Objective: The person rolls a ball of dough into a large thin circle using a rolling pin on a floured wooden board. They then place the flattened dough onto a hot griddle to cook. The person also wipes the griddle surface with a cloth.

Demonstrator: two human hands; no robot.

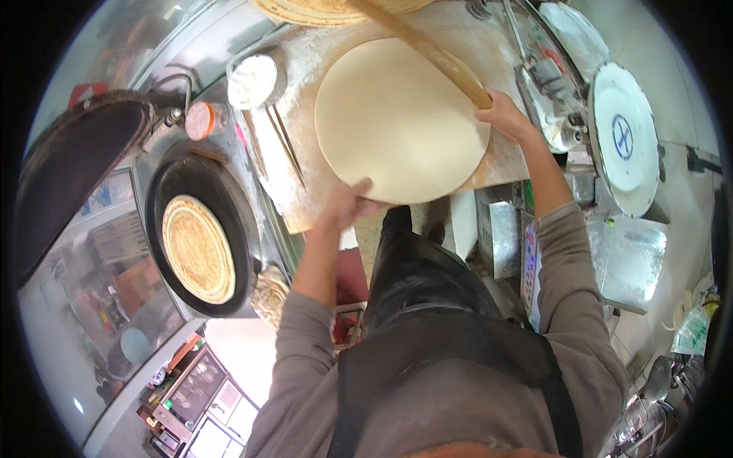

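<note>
Head view: the dough (pixel 393 126) is laid on the board (pixel 502 166), its near edge pinched by the left hand (pixel 353 204). The rolling pin (pixel 431 55) is gripped by the right hand (pixel 504 114). The basin (pixel 637 183) is marked with a blue emblem (pixel 622 137).

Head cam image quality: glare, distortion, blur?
Head view: black fisheye border at the rim, white basin near the right edge looks oval, through lens or angle; head view: washed-out glare on the pale surface lower left, bright reflection on the metal panel at right; head view: dough sheet fairly evenly lit, left hand slightly soft.
</note>
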